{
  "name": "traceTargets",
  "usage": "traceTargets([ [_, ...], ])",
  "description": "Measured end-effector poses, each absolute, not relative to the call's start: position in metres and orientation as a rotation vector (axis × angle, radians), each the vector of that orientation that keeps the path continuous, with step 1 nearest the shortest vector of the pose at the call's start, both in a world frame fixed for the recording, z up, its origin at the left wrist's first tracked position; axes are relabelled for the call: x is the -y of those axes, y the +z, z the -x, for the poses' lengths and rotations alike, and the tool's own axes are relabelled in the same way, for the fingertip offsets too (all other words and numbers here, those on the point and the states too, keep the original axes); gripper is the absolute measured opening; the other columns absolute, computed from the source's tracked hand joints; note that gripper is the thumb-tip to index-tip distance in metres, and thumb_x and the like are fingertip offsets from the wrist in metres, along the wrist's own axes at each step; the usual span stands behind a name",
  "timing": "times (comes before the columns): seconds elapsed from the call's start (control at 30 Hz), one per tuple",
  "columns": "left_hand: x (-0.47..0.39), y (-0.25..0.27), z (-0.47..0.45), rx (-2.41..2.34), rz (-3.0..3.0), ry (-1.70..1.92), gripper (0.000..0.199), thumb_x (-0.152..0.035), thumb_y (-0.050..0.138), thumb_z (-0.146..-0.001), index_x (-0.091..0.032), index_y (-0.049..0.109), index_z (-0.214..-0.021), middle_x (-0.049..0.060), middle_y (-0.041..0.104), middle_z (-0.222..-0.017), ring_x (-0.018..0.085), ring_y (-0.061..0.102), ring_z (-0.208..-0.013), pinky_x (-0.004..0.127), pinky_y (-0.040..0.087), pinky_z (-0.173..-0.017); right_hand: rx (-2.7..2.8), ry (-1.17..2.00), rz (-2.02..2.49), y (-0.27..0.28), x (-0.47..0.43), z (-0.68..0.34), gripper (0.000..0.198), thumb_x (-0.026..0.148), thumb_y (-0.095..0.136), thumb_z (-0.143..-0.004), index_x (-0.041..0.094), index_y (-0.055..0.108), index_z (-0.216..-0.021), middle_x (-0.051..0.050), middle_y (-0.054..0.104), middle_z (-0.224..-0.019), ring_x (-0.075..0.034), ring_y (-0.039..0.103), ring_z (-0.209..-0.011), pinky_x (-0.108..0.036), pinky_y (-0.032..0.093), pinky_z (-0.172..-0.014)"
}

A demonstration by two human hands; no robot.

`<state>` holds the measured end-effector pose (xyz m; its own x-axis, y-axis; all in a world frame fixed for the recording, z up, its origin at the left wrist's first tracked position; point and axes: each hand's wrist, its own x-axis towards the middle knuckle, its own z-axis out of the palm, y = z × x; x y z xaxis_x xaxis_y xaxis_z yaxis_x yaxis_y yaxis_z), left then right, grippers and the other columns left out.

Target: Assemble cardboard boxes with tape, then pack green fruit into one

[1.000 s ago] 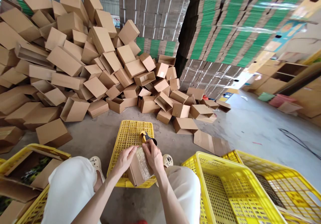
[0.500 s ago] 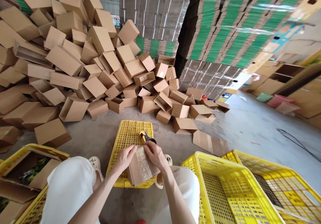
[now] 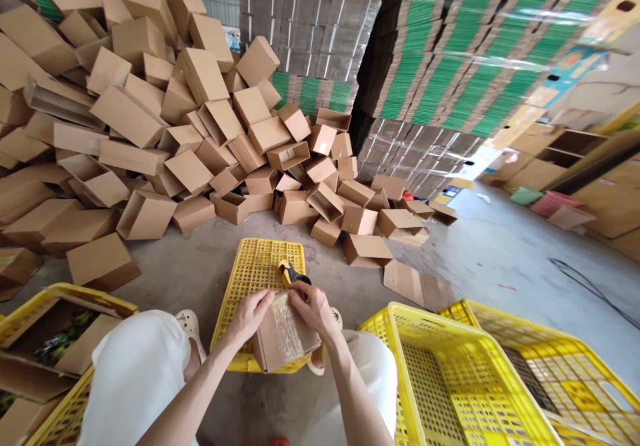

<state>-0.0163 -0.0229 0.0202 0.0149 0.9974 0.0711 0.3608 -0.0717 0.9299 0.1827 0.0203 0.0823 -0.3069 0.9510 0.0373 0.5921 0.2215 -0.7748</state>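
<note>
A small cardboard box [image 3: 267,343] with clear tape across its top rests on an upturned yellow crate [image 3: 250,259] between my knees. My left hand [image 3: 251,313] grips the box at its far left edge, fingers bent and pressed together. On the far right edge, my right hand [image 3: 311,306] holds the same box, its fingers curled over the taped top. Just beyond the box lies a yellow and black tape dispenser [image 3: 287,273], partly hidden behind my right hand.
A large heap of cardboard boxes [image 3: 190,173] spreads ahead and left. Yellow crates [image 3: 400,366] stand at my right. A crate [image 3: 55,426] at my left holds an open carton [image 3: 90,346] with dark green contents. Stacked flattened cartons [image 3: 430,46] rise behind.
Both hands stay on the box in almost the same grip. The view has shifted very slightly; nothing was picked up or let go.
</note>
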Motion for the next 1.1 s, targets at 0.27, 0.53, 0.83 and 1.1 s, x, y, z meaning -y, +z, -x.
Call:
traceTargets([
  [0.27,0.025,0.018,0.018,-1.423,-1.513,1.100,0.052,-0.059,0.044,-0.104,-0.023,0.080,-0.114,0.009,0.082,-0.119,0.027,0.076,-0.111,0.035,0.058,-0.096,1.913,0.972,1.473,0.079,-0.022,-0.175,0.032,0.035,0.059,-0.087,0.019,0.082,-0.102,-0.004,0.077,-0.083,-0.022,0.071,-0.082,-0.030,0.052,-0.080],
  [0.53,0.017,0.010,0.018,-1.472,-1.461,1.155,0.046,-0.057,0.049,-0.101,-0.023,0.080,-0.104,0.007,0.083,-0.109,0.025,0.077,-0.102,0.034,0.058,-0.093,1.948,1.036,1.336,0.068,-0.015,-0.189,0.037,0.034,0.059,-0.085,0.024,0.073,-0.118,-0.002,0.077,-0.107,-0.023,0.069,-0.100,-0.035,0.052,-0.095],
  [0.83,0.009,-0.012,0.004,-1.636,-1.598,1.327,0.032,-0.043,0.047,-0.104,-0.025,0.072,-0.113,0.010,0.073,-0.119,0.026,0.069,-0.117,0.046,0.054,-0.110,1.811,0.854,1.450,0.047,-0.024,-0.177,0.021,0.040,0.054,-0.096,0.025,0.067,-0.103,-0.005,0.075,-0.108,-0.024,0.070,-0.104,-0.036,0.052,-0.099],
  [1.1,0.011,-0.024,0.005,-1.691,-1.719,1.170,0.043,-0.037,0.054,-0.101,-0.026,0.057,-0.142,0.014,0.048,-0.157,0.031,0.048,-0.149,0.051,0.043,-0.123,2.089,0.726,1.635,0.061,-0.036,-0.176,0.020,0.036,0.058,-0.103,0.024,0.070,-0.112,-0.008,0.076,-0.115,-0.023,0.073,-0.105,-0.030,0.052,-0.093],
])
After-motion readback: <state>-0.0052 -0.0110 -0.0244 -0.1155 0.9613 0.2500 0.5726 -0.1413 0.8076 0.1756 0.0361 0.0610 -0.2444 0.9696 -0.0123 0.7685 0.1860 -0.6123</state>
